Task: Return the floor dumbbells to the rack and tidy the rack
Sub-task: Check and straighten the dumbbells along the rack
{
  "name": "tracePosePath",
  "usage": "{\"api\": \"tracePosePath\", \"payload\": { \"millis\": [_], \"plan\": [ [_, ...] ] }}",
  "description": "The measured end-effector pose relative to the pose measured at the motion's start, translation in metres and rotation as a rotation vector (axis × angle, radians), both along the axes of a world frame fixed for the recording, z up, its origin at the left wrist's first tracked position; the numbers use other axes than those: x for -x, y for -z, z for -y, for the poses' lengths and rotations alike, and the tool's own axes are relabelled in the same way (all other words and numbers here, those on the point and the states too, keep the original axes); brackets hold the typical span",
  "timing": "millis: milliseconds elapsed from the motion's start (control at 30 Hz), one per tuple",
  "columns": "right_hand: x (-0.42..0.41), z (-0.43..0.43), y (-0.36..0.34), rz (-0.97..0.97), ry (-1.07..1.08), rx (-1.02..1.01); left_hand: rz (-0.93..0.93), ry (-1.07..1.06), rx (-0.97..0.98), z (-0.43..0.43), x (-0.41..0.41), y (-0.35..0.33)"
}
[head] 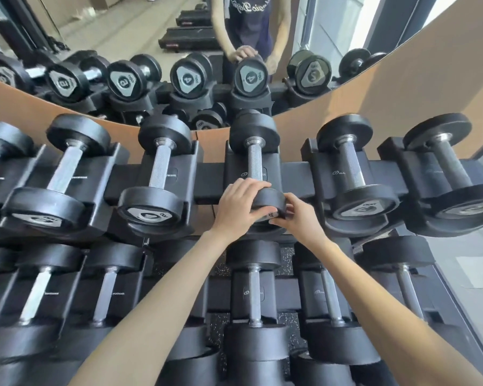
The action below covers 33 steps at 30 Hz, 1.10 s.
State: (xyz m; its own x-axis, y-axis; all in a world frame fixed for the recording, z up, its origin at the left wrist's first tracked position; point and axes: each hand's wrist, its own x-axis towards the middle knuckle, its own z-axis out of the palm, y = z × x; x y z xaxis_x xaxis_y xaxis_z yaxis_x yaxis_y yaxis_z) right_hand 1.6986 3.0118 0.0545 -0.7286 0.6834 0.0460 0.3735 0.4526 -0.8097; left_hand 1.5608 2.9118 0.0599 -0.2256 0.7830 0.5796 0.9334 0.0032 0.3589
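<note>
Black rubber heads are seen on a small dumbbell (253, 162) lying in its cradle on the top tier of the rack (293, 174). Its near head is clasped by the left hand (239, 203) and the right hand (297, 215). Neighbouring cradles are filled. "4" is read in the mirror (151, 29).

I am seeing a small black dumbbell (255, 168) with a knurled steel handle lying in its cradle on the rack's (293, 176) upper tier, near end capped, far end facing the back edge, other dumbbells cradled alongside.
</note>
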Motion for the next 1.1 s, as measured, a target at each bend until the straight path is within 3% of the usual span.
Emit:
{"api": "tracePosePath", "payload": {
  "millis": [167,433,667,833,1000,1100],
  "plan": [
    [0.006,-0.001,-0.012,0.071,-0.090,-0.093,0.011,-0.053,-0.154,0.002,0.010,0.013],
    [0.024,0.011,-0.063,0.477,-0.276,-0.718,0.621,-0.163,-0.370,0.011,0.011,0.052],
    [0.038,0.029,-0.069,0.403,-0.244,-0.909,0.923,-0.267,-0.507,0.002,-0.001,0.067],
    [0.027,0.023,-0.064,0.350,-0.188,-0.684,0.859,-0.134,-0.269,0.010,0.004,0.066],
    [0.028,0.015,-0.069,0.441,-0.239,-0.676,0.693,-0.015,-0.068,0.030,0.016,0.055],
    [0.023,0.009,-0.058,0.301,-0.271,-0.599,0.559,0.044,-0.037,0.030,0.020,0.034]
  ]
}}
